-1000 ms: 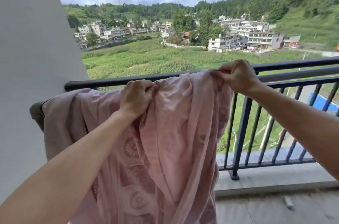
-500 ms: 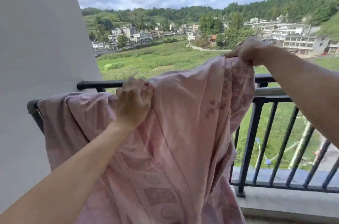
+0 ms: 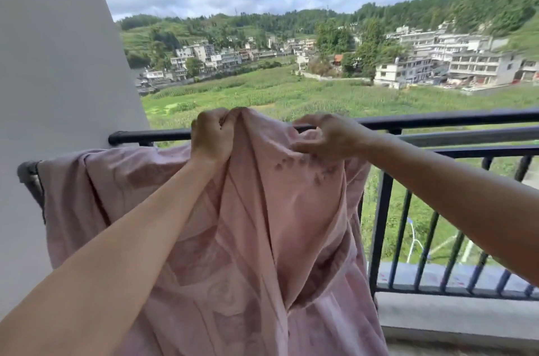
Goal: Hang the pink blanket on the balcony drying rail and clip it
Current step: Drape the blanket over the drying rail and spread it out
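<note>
Balcony drying rail [image 3: 437, 120]: dark round bar, long axis left to right, passing behind both hands at knuckle height and running on clear to the right of the right hand. A second, paler bar lies just below it, then the barred railing.

Pink blanket [image 3: 262, 239]: bunched, faint printed pattern. Its bulk hangs below the hands on the near side of the rail; a fold trails left of the left hand over a lower dark bracket by the white wall [image 3: 58, 78]. The top edge is gathered into a peak between the two hands (whether any cloth has crossed to the far side of the rail cannot be told).

Left hand [image 3: 211, 137]: closed in a fist on the top edge, the cloth raised just above the rail line.

Right hand [image 3: 326, 137]: thumb and fingers pinching a fold of the same edge, close beside the left hand, level with the rail.

Judgement: the coming move turns on the bare rail lying to the right of the right hand; that hand is the nearer one to draw the edge along the rail's length, the left anchoring. No clip in view.
</note>
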